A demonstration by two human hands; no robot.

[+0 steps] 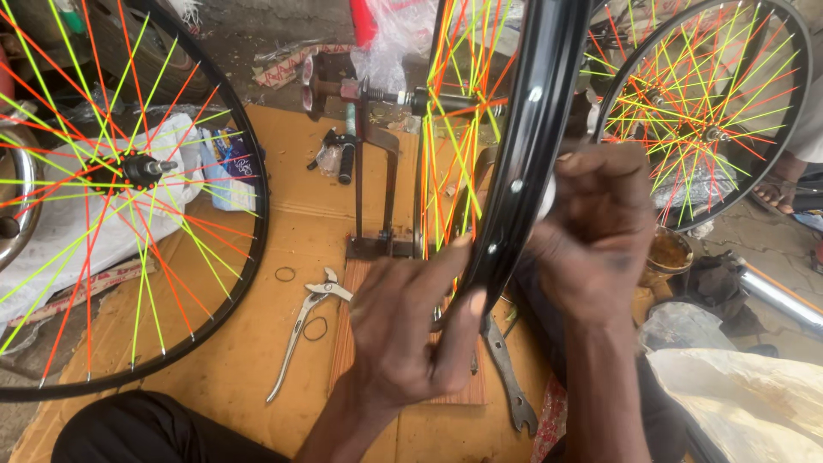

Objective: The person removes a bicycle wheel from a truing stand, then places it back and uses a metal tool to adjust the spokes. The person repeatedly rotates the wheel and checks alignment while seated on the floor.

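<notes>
At the centre of the view a black wheel rim (523,154) stands upright on a metal truing stand (373,197), its axle carried at the top of the stand and its neon yellow and orange spokes (454,129) fanning toward twelve o'clock. The left hand (403,334) pinches the lower edge of the rim at about six o'clock, thumb on the near side and fingers curled behind it. The right hand (596,231) is closed in a fist against the rim's right flank at about three o'clock; what it grips, if anything, I cannot tell. The rim looks stiff and light, smooth enough to slip, so the edge between spoke holes seems the safest hold, while the thin spokes would likely bend if squeezed. On the cardboard sheet (257,343) lie pliers (304,330) at eight o'clock and a flat spanner (510,377) at five o'clock. A second spoked wheel (129,206) lies at nine o'clock, a third (711,103) at two o'clock.
</notes>
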